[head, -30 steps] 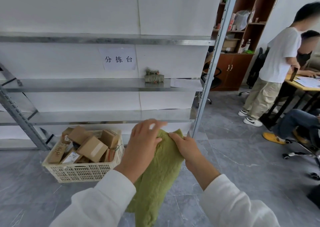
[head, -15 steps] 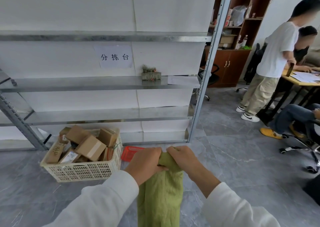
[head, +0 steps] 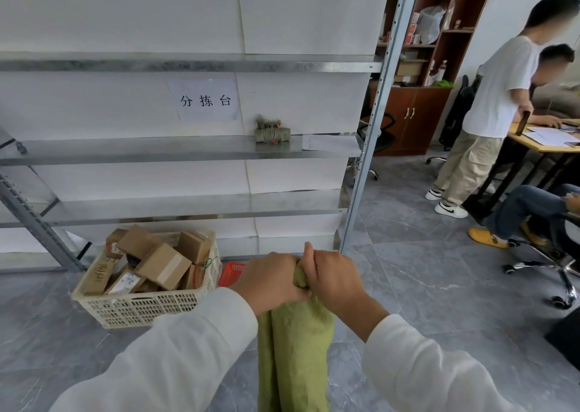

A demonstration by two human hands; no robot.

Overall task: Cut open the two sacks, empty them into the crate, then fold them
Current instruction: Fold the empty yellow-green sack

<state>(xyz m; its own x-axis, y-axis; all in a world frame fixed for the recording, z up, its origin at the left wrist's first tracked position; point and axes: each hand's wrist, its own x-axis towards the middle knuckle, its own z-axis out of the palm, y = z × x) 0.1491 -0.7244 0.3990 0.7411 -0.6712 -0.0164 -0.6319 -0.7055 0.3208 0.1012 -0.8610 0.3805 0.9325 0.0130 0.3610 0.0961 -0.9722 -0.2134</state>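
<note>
Grip of both hands is closed on the bunched upper end of the green sack [head: 295, 355]: the left hand [head: 270, 281] and the right hand [head: 337, 281] meet knuckle to knuckle, fingers curled round the cloth, so that the fabric is drawn into a narrow neck between them. Below the grip the sack hangs limp as a long, lengthwise-doubled strip, to the right of the crate [head: 135, 311] and nearer the viewer; its lower end runs out of view. Holding it by the top probably lets its own weight pull the layers straight before the next fold. The crate stands on the floor beneath the lowest shelf of the metal rack [head: 188, 149] and is heaped with cardboard boxes [head: 163, 265], which suggests that emptying is finished and folding is the step in hand. A red basket [head: 233, 272] lies just beside the crate's right wall, partly hidden by the left hand. Above and to the right of the crate, a tied bundle [head: 271, 134] of greenish material rests on the middle shelf; it may be the other sack, already folded, though this cannot be confirmed.
</note>
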